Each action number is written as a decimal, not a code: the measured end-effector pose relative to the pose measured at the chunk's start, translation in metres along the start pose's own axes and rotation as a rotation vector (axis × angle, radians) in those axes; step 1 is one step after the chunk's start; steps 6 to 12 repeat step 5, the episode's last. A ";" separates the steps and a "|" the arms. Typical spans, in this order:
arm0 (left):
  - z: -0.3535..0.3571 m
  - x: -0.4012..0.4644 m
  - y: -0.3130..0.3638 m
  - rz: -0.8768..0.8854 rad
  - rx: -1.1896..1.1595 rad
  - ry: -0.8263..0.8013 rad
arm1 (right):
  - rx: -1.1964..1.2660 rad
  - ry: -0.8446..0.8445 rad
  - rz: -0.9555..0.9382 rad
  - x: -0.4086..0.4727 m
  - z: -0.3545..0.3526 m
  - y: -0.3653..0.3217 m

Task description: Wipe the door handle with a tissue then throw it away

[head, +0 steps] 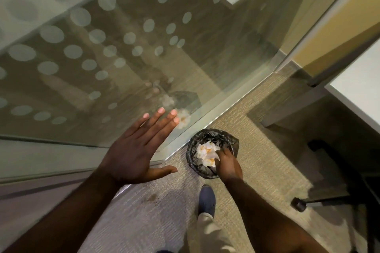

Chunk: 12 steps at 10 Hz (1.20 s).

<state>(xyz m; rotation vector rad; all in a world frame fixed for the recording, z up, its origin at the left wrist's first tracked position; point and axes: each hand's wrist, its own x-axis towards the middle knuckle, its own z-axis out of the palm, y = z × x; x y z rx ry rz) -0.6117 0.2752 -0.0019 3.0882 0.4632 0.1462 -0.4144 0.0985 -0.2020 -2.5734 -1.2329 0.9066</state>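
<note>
A small bin lined with a black bag (193, 141) stands on the carpet beside the glass wall. Crumpled white tissues with orange stains (205, 153) fill it. My right hand (227, 163) reaches down into the bin, fingers curled down against the tissues; whether it grips one I cannot tell. My left hand (136, 150) is spread flat with fingers apart, held up near the glass and holding nothing. No door handle is in view.
A glass wall with frosted dots (127, 51) runs along the left with a metal floor rail (222, 107). A white desk (357, 92) stands at the right with a chair caster (299, 204) below. My shoe (206, 199) is just behind the bin.
</note>
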 end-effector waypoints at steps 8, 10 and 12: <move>-0.042 -0.043 0.061 -0.138 -0.055 0.008 | 0.185 0.477 -0.475 -0.077 -0.053 -0.041; -0.042 -0.043 0.061 -0.138 -0.055 0.008 | 0.185 0.477 -0.475 -0.077 -0.053 -0.041; -0.042 -0.043 0.061 -0.138 -0.055 0.008 | 0.185 0.477 -0.475 -0.077 -0.053 -0.041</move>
